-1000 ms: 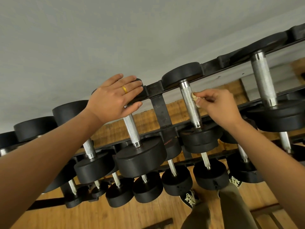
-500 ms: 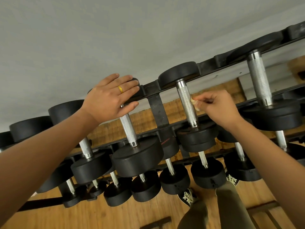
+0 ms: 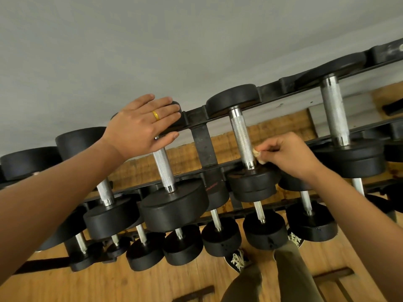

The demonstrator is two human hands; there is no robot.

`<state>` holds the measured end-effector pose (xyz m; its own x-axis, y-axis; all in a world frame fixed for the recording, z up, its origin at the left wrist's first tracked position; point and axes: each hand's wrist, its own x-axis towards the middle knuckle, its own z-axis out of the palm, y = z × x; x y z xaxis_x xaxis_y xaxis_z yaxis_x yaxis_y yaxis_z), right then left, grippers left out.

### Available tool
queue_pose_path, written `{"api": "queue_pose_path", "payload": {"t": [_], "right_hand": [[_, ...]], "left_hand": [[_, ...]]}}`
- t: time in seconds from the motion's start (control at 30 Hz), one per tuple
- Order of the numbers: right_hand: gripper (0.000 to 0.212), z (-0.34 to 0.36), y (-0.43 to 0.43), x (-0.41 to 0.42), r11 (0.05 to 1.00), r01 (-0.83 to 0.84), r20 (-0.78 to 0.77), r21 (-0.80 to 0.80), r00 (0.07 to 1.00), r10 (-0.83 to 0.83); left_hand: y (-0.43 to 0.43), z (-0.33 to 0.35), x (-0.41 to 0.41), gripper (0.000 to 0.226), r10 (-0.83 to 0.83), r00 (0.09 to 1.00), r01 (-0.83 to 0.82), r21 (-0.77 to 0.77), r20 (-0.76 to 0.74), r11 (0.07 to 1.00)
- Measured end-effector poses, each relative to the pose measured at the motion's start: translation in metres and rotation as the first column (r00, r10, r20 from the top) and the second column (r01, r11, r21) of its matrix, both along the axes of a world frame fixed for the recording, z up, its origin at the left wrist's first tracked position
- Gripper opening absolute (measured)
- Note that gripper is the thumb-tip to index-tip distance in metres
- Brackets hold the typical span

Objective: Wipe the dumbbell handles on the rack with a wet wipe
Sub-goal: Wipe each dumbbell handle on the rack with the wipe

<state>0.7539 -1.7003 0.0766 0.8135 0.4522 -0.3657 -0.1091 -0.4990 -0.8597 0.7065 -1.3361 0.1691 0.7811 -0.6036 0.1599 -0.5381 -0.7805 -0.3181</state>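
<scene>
Head cam looks down over a black dumbbell rack (image 3: 204,144) that sits against a grey wall (image 3: 152,40), with several tiers of black dumbbells stepping down toward a wooden floor (image 3: 109,280).

The right hand (image 3: 292,155) has its fingers curled in, and the thumb and fingertips pinch a small scrunched-up wet wipe (image 3: 258,156). The wipe looks cream-coloured and sits right up against the right side of a knurled dumbbell handle (image 3: 241,136) on the top tier. It's low on the bar, just above the near weight head (image 3: 250,182).

The left hand (image 3: 141,125) lies flat on the far head (image 3: 175,123) of the next dumbbell over to the left. Its fingers are straight and close together, and one of them wears a gold ring (image 3: 155,115). The thumb reaches across just above that dumbbell's own handle (image 3: 163,168), but I can't tell if it actually touches the metal.

Further right on the top tier there's a thicker handle (image 3: 333,110) with nobody near it. At the bottom of the frame you can see olive trousers (image 3: 294,277) and dark sneakers with white laces (image 3: 237,260), right next to the lowest row of dumbbells.
</scene>
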Motion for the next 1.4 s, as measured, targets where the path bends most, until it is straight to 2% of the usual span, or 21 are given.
{"api": "queue_pose_path", "payload": {"t": [0.07, 0.17, 0.3, 0.6, 0.73, 0.9, 1.13, 1.3, 1.4], "right_hand": [[0.019, 0.002, 0.003, 0.0, 0.992, 0.1, -0.01, 0.073, 0.995, -0.1], [0.015, 0.014, 0.022, 0.006, 0.909, 0.332, -0.026, 0.252, 0.941, -0.337], [0.014, 0.024, 0.055, 0.023, 0.865, 0.405, -0.001, 0.297, 0.906, -0.423], [0.018, 0.008, 0.034, 0.008, 0.972, 0.211, 0.234, 0.101, 0.945, -0.229], [0.019, 0.01, 0.033, 0.012, 0.978, 0.185, 0.231, 0.094, 0.952, -0.202], [0.016, 0.017, 0.048, 0.029, 0.962, 0.217, 0.195, 0.166, 0.949, -0.247], [0.018, 0.007, 0.013, -0.014, 0.982, 0.172, 0.096, 0.08, 0.979, -0.179], [0.017, 0.012, 0.027, 0.005, 0.978, 0.193, 0.159, 0.082, 0.966, -0.204], [0.016, 0.011, 0.023, 0.003, 0.982, 0.176, 0.113, 0.075, 0.976, -0.184]], "left_hand": [[0.002, 0.0, 0.0, 0.043, -0.008, 1.0, 0.008, -0.006, 0.002, 1.0], [0.0, 0.0, 0.001, 0.042, -0.014, 1.0, 0.014, -0.008, 0.003, 1.0], [0.003, -0.001, 0.001, 0.042, -0.033, 0.999, 0.034, -0.02, 0.015, 0.999], [0.002, -0.002, 0.003, 0.041, -0.042, 0.999, 0.042, -0.035, 0.025, 0.998], [0.002, -0.002, 0.002, 0.042, -0.034, 0.999, 0.035, -0.034, 0.03, 0.999], [0.0, -0.001, 0.002, 0.041, -0.028, 0.999, 0.028, -0.026, 0.018, 0.999], [0.0, 0.0, 0.002, 0.04, -0.027, 0.999, 0.027, -0.016, 0.021, 0.999], [0.002, 0.0, 0.001, 0.036, -0.03, 1.0, 0.03, 0.002, 0.008, 1.0], [0.002, -0.001, 0.001, 0.035, -0.038, 0.999, 0.037, 0.008, 0.021, 0.999]]}}
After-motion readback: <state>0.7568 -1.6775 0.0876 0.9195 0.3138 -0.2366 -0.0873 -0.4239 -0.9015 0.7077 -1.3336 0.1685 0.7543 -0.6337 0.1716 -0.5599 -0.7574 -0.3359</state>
